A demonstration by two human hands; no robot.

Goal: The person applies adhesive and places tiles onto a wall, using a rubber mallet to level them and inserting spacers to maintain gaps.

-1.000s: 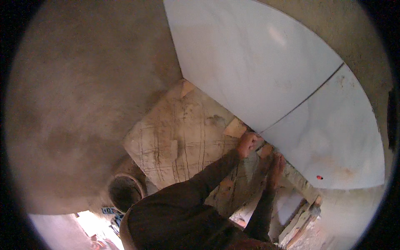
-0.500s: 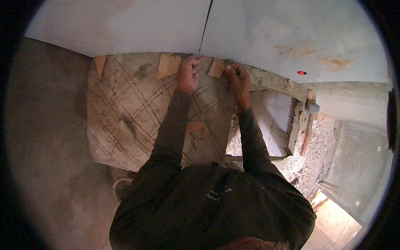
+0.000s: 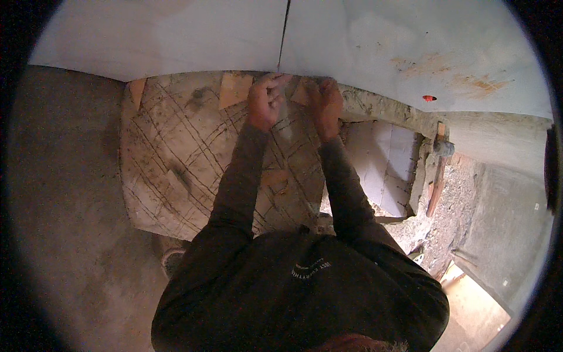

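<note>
Two large pale slabs, the left slab [image 3: 176, 41] and the right slab [image 3: 375, 47], stand side by side with a narrow dark joint between them. Their lower edges meet a scored, mortar-coloured surface [image 3: 176, 129]. Just under the joint is my left hand [image 3: 264, 104], its fingers curled and pressed together; anything inside them is hidden. A small wooden wedge [image 3: 299, 95] sits at the slab edge between my hands. My right hand [image 3: 326, 108] closes on the wedge's right side, its fingertips partly hidden. Left of my left hand, another wooden wedge [image 3: 236, 89] lies against the slab edge.
A third wedge [image 3: 137, 92] is at the far left, and a wood piece [image 3: 274, 178] lies near my left forearm. On the right, a rectangular opening [image 3: 375, 164] has rough edges. A hammer [image 3: 444, 148] rests beyond it. The right slab has a small round red-lit hole [image 3: 429, 98].
My right hand has moved left onto the small wedge, which now looks tilted and partly covered. My left hand stays almost in place. The view has shifted slightly.
</note>
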